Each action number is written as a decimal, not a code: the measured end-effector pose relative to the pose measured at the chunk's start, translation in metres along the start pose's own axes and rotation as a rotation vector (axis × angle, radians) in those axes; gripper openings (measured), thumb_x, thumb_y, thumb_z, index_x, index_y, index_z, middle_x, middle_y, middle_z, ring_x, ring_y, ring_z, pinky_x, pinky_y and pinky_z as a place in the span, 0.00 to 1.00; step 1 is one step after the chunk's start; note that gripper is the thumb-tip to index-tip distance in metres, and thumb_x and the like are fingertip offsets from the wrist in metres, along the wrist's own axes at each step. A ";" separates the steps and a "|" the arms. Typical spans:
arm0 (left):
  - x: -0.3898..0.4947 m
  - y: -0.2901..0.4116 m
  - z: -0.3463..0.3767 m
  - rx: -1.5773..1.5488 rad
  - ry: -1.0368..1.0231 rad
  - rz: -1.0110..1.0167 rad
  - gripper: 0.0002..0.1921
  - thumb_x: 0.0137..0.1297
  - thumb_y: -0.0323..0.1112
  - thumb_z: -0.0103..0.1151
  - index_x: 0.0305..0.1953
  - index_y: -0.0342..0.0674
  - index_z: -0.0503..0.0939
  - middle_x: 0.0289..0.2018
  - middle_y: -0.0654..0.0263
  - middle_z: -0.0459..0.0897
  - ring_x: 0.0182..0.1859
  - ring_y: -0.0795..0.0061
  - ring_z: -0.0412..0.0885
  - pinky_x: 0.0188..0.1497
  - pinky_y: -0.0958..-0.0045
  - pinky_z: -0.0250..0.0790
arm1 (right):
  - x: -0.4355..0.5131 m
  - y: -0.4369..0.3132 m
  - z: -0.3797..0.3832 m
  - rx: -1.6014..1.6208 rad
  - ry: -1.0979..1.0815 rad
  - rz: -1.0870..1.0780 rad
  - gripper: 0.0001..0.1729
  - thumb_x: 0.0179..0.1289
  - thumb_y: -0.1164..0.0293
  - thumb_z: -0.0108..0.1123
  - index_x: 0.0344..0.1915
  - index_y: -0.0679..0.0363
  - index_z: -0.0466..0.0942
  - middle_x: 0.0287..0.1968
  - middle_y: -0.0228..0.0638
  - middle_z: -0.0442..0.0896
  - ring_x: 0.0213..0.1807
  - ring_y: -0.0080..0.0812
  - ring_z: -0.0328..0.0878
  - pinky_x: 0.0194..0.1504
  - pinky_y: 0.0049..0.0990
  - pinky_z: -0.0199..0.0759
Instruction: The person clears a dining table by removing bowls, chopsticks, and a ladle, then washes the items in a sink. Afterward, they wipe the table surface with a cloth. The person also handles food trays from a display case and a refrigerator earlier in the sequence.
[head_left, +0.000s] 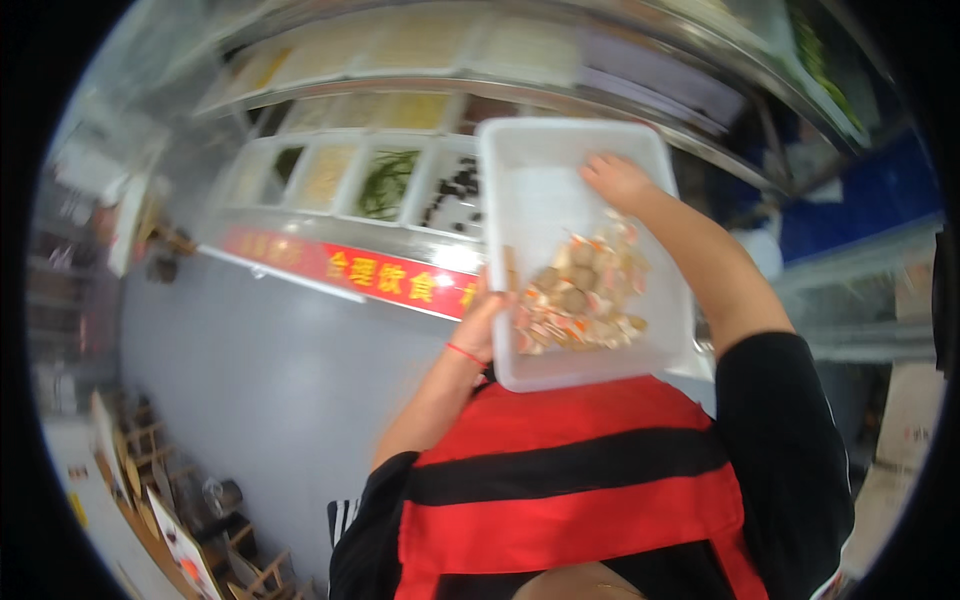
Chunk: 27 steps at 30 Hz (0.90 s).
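Note:
My left hand (484, 322) grips the left wall of a white plastic tub (589, 375), which is held in front of my red and black apron (570, 472). Mixed food pieces (581, 292), brown round ones and white ones with orange edges, lie heaped in the half of the tub close to me. My right hand (619, 180) reaches into the far part of the tub, its fingers over the bare inside near the right wall; they look slightly blurred, and whether they touch the plastic I cannot tell.
Beyond the tub stands a metal display counter with rows of white food trays, one with green strips (386, 184), another with dark pieces (457, 191). A red banner (390, 277) with writing runs along its edge. Tables and wooden chairs (259, 562) stand at lower left.

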<state>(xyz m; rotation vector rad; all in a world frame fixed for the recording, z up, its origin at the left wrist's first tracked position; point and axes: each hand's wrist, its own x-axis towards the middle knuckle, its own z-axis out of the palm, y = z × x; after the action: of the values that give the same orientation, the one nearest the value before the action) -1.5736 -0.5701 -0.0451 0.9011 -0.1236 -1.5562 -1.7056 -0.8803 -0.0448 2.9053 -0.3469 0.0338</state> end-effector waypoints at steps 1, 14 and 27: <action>0.002 -0.001 -0.002 -0.011 -0.042 -0.038 0.28 0.52 0.30 0.50 0.56 0.50 0.56 0.27 0.63 0.70 0.23 0.72 0.73 0.13 0.71 0.68 | 0.001 -0.002 0.004 0.012 -0.031 0.054 0.09 0.53 0.72 0.49 0.37 0.57 0.69 0.39 0.38 0.71 0.46 0.40 0.71 0.46 0.36 0.70; -0.018 0.001 0.041 0.369 0.131 0.502 0.42 0.49 0.24 0.49 0.68 0.53 0.47 0.53 0.59 0.63 0.49 0.73 0.66 0.49 0.75 0.63 | 0.034 -0.037 -0.006 0.433 0.258 0.624 0.07 0.56 0.77 0.46 0.35 0.67 0.69 0.38 0.50 0.73 0.38 0.49 0.74 0.40 0.38 0.69; -0.023 -0.011 0.051 0.106 0.102 0.400 0.43 0.51 0.19 0.46 0.67 0.53 0.41 0.53 0.55 0.63 0.33 0.73 0.76 0.24 0.78 0.69 | 0.055 -0.055 0.019 0.735 1.052 0.852 0.08 0.64 0.73 0.43 0.36 0.63 0.71 0.33 0.48 0.75 0.36 0.49 0.71 0.43 0.40 0.65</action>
<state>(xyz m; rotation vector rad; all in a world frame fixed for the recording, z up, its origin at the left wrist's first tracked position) -1.6149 -0.5683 -0.0051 0.9705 -0.2973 -1.1386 -1.6396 -0.8447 -0.0720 2.5067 -1.4811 2.0177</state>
